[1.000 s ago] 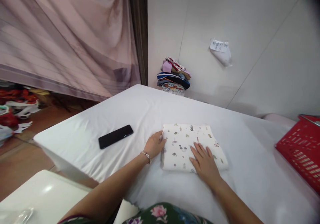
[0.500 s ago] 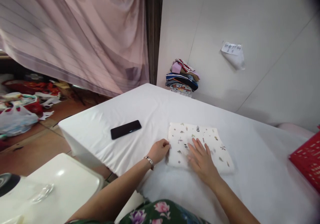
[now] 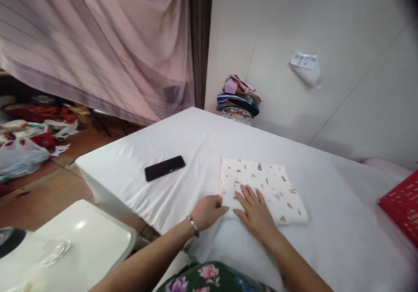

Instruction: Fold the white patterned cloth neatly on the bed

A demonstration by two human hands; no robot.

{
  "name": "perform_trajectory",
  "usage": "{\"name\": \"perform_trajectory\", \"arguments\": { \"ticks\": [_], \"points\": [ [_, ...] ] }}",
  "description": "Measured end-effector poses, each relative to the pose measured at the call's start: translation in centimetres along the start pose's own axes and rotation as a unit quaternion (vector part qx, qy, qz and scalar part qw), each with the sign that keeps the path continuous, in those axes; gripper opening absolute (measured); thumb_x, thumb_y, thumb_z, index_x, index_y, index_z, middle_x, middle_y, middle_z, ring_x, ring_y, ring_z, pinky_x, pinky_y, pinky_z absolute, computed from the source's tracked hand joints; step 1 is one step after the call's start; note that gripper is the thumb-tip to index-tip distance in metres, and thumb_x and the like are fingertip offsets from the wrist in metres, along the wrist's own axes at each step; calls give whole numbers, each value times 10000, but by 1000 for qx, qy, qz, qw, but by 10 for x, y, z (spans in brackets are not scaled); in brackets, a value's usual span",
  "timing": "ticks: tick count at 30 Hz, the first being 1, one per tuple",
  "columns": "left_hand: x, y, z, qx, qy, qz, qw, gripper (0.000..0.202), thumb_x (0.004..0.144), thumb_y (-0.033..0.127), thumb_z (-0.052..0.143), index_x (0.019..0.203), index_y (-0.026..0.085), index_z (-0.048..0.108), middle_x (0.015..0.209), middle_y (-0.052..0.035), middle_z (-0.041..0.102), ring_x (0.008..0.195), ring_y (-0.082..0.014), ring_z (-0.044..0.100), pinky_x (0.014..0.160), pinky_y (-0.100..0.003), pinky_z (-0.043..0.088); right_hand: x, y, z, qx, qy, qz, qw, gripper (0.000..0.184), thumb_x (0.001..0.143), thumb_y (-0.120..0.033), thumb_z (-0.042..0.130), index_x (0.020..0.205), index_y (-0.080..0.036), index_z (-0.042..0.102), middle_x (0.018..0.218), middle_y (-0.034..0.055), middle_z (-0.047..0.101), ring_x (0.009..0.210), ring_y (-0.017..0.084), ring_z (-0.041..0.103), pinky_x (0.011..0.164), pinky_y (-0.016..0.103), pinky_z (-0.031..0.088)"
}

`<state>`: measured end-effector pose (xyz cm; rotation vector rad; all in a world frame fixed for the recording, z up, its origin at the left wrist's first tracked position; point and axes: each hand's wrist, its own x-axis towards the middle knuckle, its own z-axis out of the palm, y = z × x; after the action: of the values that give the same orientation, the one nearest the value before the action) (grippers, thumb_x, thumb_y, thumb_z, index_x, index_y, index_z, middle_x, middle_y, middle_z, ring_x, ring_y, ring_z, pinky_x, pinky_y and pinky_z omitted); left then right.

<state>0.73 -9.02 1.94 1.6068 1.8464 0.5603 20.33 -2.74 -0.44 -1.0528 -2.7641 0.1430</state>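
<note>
A folded white cloth (image 3: 268, 183) printed with small leaf-like motifs lies flat on the white-covered table (image 3: 183, 139) in front of me. At its near left corner is my left hand (image 3: 209, 213), fingers curled in and thumb over the edge, closed on the cloth. A metal bracelet (image 3: 193, 226) circles that wrist. My right hand (image 3: 256, 213) rests palm down on the cloth's near part, its fingers stretched out and slightly spread. Beyond my left hand, a black phone (image 3: 165, 168) lies on the table.
A pile of folded clothes (image 3: 238, 100) stands by the wall past the table's far edge. To the right is a red plastic basket (image 3: 401, 207). A white stool-like surface (image 3: 98, 235) sits low left. Plastic bags (image 3: 22, 155) lie on the floor beneath a pink curtain (image 3: 137, 44).
My left hand has slid a little toward me along the cloth's left side to its near corner. My right hand has shifted left, nearer to it. The phone stays put.
</note>
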Motion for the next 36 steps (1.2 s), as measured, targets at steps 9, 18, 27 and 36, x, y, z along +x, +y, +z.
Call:
{"name": "perform_trajectory", "arguments": {
  "ticks": [9, 18, 27, 36],
  "points": [
    [3, -4, -11, 125, 7, 26, 992, 300, 815, 423, 445, 654, 208, 577, 653, -1, 614, 632, -158, 567, 562, -255, 346, -13, 14, -30, 28, -2, 73, 997, 517, 907, -493, 290, 1356, -253, 376, 1461, 46, 274, 1359, 226, 160, 1085, 485, 80],
    [26, 0, 25, 235, 143, 277, 921, 487, 881, 452, 376, 1299, 209, 429, 1382, -66, 416, 1300, -264, 308, 1056, -507, 213, -62, 80, -18, -23, 44, 277, 959, 534, 907, -471, 270, 1358, -204, 373, 1463, 63, 267, 1362, 214, 146, 1070, 472, 155],
    [27, -5, 24, 178, 37, 207, 961, 488, 892, 455, 340, 1332, 249, 389, 1437, -41, 321, 1348, -233, 206, 1080, -512, 146, -63, 84, -12, 69, 82, 275, 956, 504, 893, -463, 324, 1330, -230, 416, 1456, 51, 285, 1358, 226, 164, 1067, 504, 154],
    [86, 21, -16, 163, 142, 223, 950, 342, 883, 404, 392, 1132, 233, 552, 1330, -61, 478, 1265, -217, 358, 1080, -465, 150, -83, 82, -27, 378, 286, 439, 763, 634, 785, -484, 523, 1357, -264, 358, 1475, 20, 241, 1337, 247, 233, 1065, 424, 287]
  ]
}}
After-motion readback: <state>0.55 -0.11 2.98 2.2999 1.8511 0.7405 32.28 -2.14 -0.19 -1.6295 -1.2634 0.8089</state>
